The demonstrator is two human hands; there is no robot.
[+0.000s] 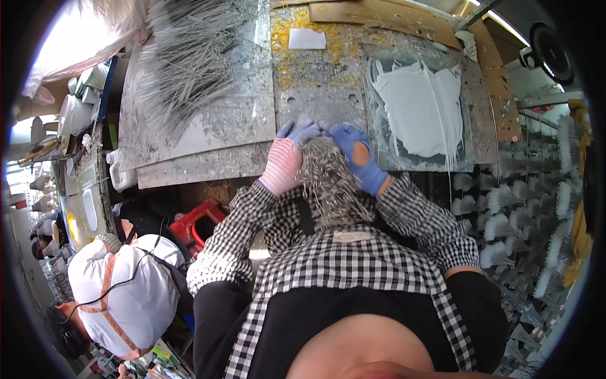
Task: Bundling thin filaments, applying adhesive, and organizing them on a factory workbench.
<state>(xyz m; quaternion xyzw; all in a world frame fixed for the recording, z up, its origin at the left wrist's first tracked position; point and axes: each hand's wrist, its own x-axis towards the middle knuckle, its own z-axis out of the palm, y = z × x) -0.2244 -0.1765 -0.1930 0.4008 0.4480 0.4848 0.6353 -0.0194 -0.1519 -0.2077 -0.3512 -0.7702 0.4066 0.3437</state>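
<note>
A thick bundle of thin strands with silvery ends (331, 180) stands against the table's near edge, in front of my chest. My left hand (284, 161), in a pink-and-white striped glove with grey fingertips, is wrapped round its left side. On the other side my right hand (358, 155) presses in, wearing a blue glove with a hole over the back of the hand. The fingers of both hands meet around the bundle's far end, which they partly hide. Just beyond them lies a scuffed metal plate (319, 104).
A heap of long thin grey strands (189, 63) covers the board at left. To the right, thick white paste (423, 107) is spread on a dark sheet. A white slip (307, 39) lies farther back. A person in a white cap (126, 297) sits at lower left near a red stool (196, 221).
</note>
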